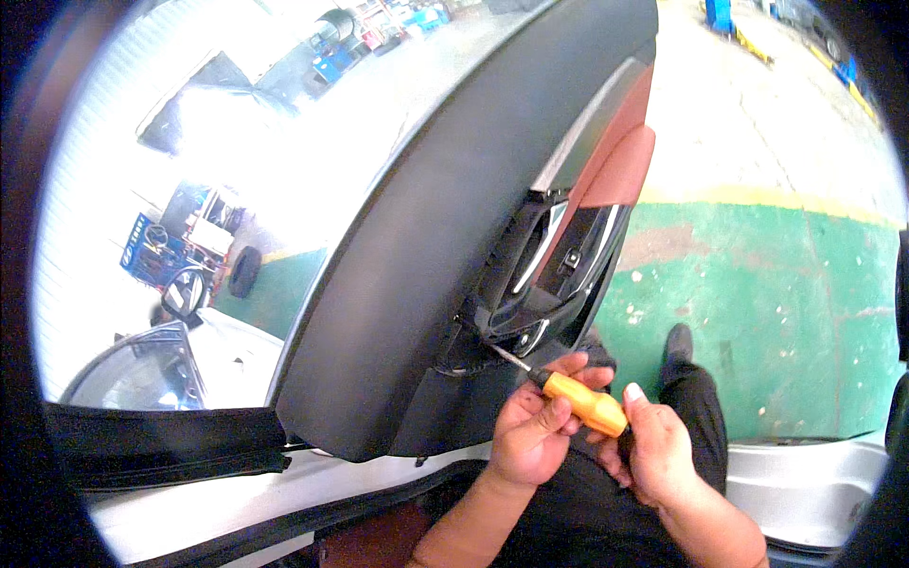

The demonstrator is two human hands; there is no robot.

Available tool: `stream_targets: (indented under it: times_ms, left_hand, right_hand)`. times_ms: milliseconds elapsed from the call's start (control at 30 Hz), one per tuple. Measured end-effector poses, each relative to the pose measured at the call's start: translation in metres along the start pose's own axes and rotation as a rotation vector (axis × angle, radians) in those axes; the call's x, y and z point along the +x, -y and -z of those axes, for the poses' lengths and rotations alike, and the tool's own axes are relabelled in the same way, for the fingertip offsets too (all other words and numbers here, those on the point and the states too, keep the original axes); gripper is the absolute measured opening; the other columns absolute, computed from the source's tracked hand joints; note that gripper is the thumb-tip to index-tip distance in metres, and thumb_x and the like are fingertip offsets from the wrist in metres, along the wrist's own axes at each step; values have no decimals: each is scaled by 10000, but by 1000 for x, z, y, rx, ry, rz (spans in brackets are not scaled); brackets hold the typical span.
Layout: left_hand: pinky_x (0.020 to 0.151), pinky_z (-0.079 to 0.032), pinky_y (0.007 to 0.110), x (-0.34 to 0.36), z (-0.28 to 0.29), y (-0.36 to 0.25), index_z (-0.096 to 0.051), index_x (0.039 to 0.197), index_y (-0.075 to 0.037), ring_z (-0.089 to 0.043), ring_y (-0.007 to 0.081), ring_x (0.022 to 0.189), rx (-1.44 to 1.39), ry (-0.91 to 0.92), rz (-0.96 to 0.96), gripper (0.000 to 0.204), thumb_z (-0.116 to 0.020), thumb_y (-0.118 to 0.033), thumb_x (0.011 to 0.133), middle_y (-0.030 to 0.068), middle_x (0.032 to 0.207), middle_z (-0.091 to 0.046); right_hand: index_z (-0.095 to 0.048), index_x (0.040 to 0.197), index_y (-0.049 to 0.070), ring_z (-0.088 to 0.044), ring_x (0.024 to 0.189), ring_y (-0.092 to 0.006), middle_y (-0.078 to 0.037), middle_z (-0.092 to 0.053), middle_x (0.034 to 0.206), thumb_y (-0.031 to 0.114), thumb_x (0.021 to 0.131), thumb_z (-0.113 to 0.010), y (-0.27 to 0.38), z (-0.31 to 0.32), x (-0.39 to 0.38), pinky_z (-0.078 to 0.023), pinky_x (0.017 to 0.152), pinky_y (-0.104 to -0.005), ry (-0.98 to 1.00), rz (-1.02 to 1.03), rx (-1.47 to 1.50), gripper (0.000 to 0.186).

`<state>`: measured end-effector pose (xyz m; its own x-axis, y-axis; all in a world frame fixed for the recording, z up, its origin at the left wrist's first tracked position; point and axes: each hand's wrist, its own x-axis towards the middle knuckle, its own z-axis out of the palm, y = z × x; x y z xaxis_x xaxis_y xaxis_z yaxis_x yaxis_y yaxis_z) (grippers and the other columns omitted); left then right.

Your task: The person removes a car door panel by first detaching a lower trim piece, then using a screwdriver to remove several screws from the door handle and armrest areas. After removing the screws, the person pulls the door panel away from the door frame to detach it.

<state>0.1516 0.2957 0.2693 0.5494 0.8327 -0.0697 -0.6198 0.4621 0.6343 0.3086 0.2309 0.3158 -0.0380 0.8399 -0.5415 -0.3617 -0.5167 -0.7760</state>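
Beside a broad, curved, matte-black door panel point(417, 208) with smooth red trim point(615, 170), my left hand point(530, 435) curls closed and my right hand point(660, 450) bends round the butt of a bulging yellow screwdriver point(587, 406), its slim metal shank point(512, 357) reaching the panel.

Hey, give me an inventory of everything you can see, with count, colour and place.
Screwdriver: one, yellow handle, lower centre
Door panel: one, black with red-brown trim, centre
Mirror: one, dark-rimmed, left
Glass: one pane, grey, below the mirror
Tyre: one, black, left
Cart: one, blue, far left
Gear: several, mostly blue, top; too blurred to count
Floor: one, green and pale with a yellow line, right and left
Car body: one, silver-white, lower edge
Trousers: one pair, black, lower centre
Shoe: one clearly visible, dark, right of centre
Left grip: one, bare, on the screwdriver
Right grip: one, bare, at the handle's end
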Motion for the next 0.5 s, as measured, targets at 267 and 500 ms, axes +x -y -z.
stream_targets:
  times_ms: [267,500]
  left_hand:
    - [689,-472,236,0,6,16,-589,1224,-63,-618,142,911,109,-115,-132,487,-806,-233,823,196,1217,-650]
    - [759,-449,236,-2,5,6,-536,1329,-51,-611,149,969,-31,18,-55,492,-706,-230,903,215,1275,-621]
  right_hand:
    - [-615,1101,6,-661,682,-330,-178,-654,817,117,826,-740,-19,5,-7,-527,602,-381,-350,1086,-923,322]
    - [-641,828,7,-452,415,-123,-50,-528,534,523,1061,-269,-11,3,-6,-358,421,-247,-98,49,-167,677]
